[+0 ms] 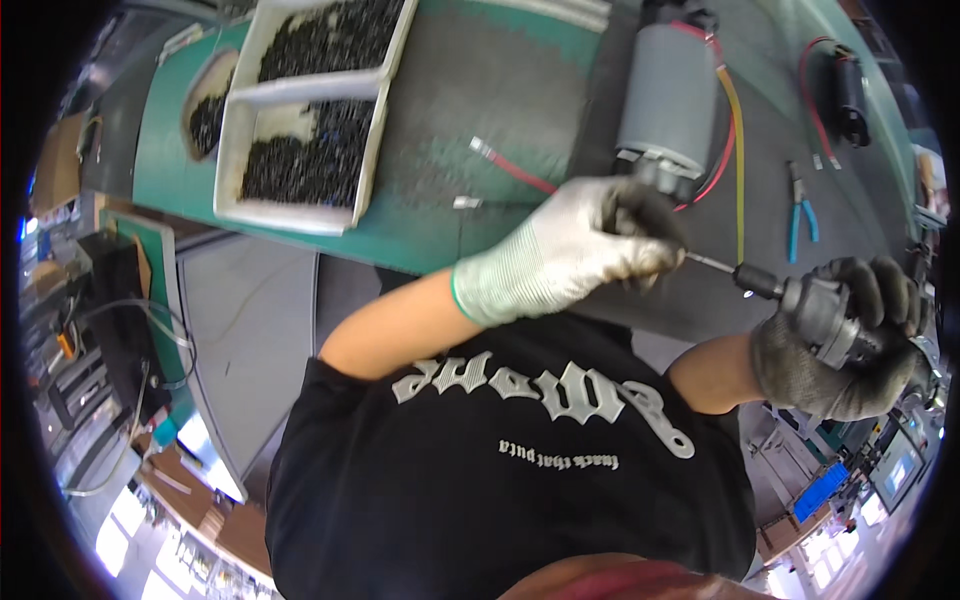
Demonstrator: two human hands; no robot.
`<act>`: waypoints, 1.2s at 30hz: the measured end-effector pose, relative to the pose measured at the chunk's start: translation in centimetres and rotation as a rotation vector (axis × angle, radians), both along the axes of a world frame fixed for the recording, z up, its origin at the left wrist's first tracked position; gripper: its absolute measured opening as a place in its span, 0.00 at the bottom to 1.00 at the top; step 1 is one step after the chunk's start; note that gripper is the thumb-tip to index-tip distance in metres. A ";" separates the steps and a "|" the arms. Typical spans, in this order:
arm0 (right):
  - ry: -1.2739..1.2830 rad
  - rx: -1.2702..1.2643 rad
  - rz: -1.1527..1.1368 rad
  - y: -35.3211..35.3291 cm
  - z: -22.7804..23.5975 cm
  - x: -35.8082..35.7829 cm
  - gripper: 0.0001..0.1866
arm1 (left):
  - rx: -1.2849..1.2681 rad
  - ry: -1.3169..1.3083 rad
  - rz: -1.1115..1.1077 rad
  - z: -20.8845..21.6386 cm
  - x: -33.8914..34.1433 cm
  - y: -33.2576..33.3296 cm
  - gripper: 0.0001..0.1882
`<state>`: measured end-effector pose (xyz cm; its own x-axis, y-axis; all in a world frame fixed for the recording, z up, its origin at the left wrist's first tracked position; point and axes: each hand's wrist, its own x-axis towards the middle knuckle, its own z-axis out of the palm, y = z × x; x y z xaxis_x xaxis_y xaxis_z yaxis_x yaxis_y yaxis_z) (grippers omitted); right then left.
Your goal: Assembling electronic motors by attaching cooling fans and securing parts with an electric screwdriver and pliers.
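Power driver (815,312) in right hand (815,383), fingers wrapped round it. Bit (710,263) at left hand's (560,245) bunched fingers; whether they grip anything, I can't tell. Work looks mid-way; remainder unclear to me. Beyond, on tabletop (480,90): one grey cylinder (668,100), one small black motor (850,95), one pliers (797,215), two white compartments (290,223).

A workshop: driver (818,308), pliers (797,204), parts bins (285,214)

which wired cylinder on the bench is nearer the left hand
The large grey cylinder, just beyond the white-gloved left hand; the slim black cylinder lies farther right.
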<state>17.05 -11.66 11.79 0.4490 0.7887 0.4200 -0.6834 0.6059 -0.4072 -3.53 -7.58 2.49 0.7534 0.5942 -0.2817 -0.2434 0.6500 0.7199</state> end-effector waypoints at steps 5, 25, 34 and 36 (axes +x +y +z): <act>-0.045 -0.028 -0.039 0.0 0.1 -1.1 0.11 | -0.411 -0.355 0.078 -1.2 2.4 -2.1 0.10; -0.062 -0.254 0.146 0.2 -2.0 0.3 0.14 | -0.136 0.049 0.146 -1.7 2.0 -3.8 0.12; -0.083 -0.290 0.113 -0.5 -2.9 3.6 0.09 | 0.130 0.079 0.017 -2.7 2.0 -3.5 0.15; -0.088 -0.296 0.093 -1.0 -3.2 3.3 0.09 | 0.298 0.146 0.018 -2.4 2.2 -3.7 0.14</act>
<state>20.36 -12.65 8.63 0.3411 0.9185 0.2002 -0.6850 0.3887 -0.6161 -1.37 -11.30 0.05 0.7066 0.6795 -0.1977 -0.1334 0.4022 0.9058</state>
